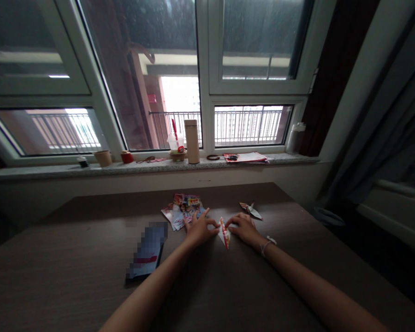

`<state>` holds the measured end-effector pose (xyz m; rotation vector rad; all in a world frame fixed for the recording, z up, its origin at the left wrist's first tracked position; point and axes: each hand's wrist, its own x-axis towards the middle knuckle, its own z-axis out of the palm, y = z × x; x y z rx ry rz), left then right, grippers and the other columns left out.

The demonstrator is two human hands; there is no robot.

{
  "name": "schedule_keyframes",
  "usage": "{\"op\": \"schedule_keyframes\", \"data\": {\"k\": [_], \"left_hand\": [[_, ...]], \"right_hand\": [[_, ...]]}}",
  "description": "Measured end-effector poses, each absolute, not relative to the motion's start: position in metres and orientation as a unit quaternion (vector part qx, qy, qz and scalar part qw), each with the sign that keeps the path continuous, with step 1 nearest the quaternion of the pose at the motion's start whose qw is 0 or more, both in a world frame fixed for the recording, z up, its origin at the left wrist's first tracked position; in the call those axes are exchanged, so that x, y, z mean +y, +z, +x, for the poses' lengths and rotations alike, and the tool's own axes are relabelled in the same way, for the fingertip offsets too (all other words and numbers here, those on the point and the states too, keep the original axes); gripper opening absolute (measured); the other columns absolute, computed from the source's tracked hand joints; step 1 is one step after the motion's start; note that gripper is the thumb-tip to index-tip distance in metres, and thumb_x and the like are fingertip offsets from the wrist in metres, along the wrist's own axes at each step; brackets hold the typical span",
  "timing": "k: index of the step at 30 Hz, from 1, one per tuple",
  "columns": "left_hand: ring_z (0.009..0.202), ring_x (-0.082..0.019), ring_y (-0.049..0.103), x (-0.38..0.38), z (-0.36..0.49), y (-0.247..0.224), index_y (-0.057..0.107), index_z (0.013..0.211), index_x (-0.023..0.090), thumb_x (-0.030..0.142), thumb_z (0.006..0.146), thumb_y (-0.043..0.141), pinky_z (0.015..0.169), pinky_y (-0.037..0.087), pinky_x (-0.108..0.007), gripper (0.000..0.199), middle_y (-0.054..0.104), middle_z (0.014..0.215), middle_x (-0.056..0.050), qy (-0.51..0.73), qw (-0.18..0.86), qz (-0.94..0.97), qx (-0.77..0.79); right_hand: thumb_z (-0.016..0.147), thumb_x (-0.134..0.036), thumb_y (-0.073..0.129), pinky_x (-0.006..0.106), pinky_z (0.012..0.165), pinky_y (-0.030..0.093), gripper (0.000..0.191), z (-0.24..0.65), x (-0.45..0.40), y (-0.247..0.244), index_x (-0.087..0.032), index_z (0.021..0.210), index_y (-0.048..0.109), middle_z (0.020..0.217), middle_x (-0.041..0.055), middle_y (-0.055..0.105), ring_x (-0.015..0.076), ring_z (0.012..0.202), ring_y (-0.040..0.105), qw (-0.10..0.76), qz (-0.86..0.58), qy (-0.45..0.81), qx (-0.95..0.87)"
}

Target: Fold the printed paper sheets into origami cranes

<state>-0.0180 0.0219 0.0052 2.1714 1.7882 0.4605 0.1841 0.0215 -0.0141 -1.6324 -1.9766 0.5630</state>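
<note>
A diamond-shaped piece of folded paper (224,237), white with red and orange print, lies on the brown table between my hands. My left hand (198,229) has its thumb and index finger at the paper's left edge, the other fingers spread toward the printed sheets. From the right, my right hand (245,228) pinches the opposite edge with fingers curled; a thin bracelet circles that wrist. Just beyond it rests a folded paper crane (251,210). Colourful printed paper sheets (185,207) sit in a loose pile past my left fingers.
A blurred dark phone-like device (147,253) lies left of my left forearm. On the windowsill (152,167) stand a beige thermos (192,143), a paper cup (103,158), a plastic cup with a red straw (175,142), scissors (231,157) on papers, and a grey bottle (295,138).
</note>
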Motion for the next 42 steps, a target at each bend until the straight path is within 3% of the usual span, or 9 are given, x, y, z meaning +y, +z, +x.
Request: {"op": "schedule_keyframes", "data": {"k": [15, 19, 23, 26, 35, 42], "left_hand": [[0.146, -0.042, 0.018, 0.011, -0.020, 0.004, 0.074, 0.099, 0.043, 0.043, 0.084, 0.066, 0.103, 0.005, -0.082, 0.018, 0.038, 0.155, 0.002, 0.167, 0.114, 0.762, 0.615], [0.145, -0.040, 0.019, 0.006, -0.021, -0.005, 0.074, 0.104, 0.045, 0.045, 0.087, 0.061, 0.108, -0.002, -0.077, 0.020, 0.043, 0.152, 0.003, 0.197, 0.062, 0.783, 0.587], [0.143, -0.039, 0.023, 0.004, -0.021, -0.004, 0.069, 0.114, 0.046, 0.048, 0.085, 0.063, 0.109, 0.001, -0.075, 0.029, 0.045, 0.151, -0.001, 0.202, 0.065, 0.784, 0.583], [0.142, -0.037, 0.026, 0.004, -0.020, -0.002, 0.065, 0.120, 0.046, 0.049, 0.083, 0.066, 0.111, 0.005, -0.073, 0.037, 0.045, 0.150, -0.003, 0.208, 0.070, 0.786, 0.578], [0.140, -0.035, 0.032, 0.003, -0.019, -0.006, 0.073, 0.105, 0.037, 0.046, 0.081, 0.070, 0.110, 0.003, -0.075, 0.025, 0.048, 0.147, -0.005, 0.209, 0.068, 0.810, 0.544], [0.138, -0.034, 0.034, 0.006, -0.020, -0.009, 0.073, 0.103, 0.037, 0.040, 0.080, 0.073, 0.110, 0.007, -0.075, 0.024, 0.051, 0.144, -0.002, 0.228, 0.073, 0.811, 0.533]], "right_hand": [[0.084, -0.030, 0.060, 0.040, 0.099, 0.032, 0.020, 0.186, 0.015, -0.014, -0.034, 0.098, 0.074, 0.109, 0.0024, 0.059, 0.0246, 0.114, 0.047, 0.264, -0.585, 0.196, -0.742], [0.088, -0.029, 0.059, 0.040, 0.101, 0.033, 0.020, 0.188, 0.010, -0.017, -0.032, 0.099, 0.075, 0.111, 0.0031, 0.061, 0.0238, 0.113, 0.049, 0.291, -0.557, 0.170, -0.759], [0.088, -0.018, 0.057, 0.039, 0.101, 0.035, 0.026, 0.188, 0.009, -0.021, -0.031, 0.101, 0.075, 0.114, 0.0040, 0.061, 0.0237, 0.114, 0.049, 0.291, -0.541, 0.146, -0.776], [0.088, -0.019, 0.058, 0.039, 0.101, 0.036, 0.023, 0.190, 0.010, -0.022, -0.029, 0.100, 0.076, 0.113, 0.0055, 0.062, 0.0242, 0.114, 0.049, 0.297, -0.536, 0.131, -0.779], [0.085, -0.024, 0.067, 0.041, 0.101, 0.039, 0.005, 0.195, 0.007, -0.020, -0.020, 0.083, 0.070, 0.111, 0.0078, 0.063, 0.0252, 0.114, 0.050, 0.330, -0.484, 0.099, -0.805], [0.086, -0.020, 0.067, 0.039, 0.098, 0.042, 0.004, 0.192, 0.005, -0.017, -0.022, 0.089, 0.069, 0.100, 0.0045, 0.068, 0.0226, 0.108, 0.055, 0.323, -0.418, 0.108, -0.842]]}}
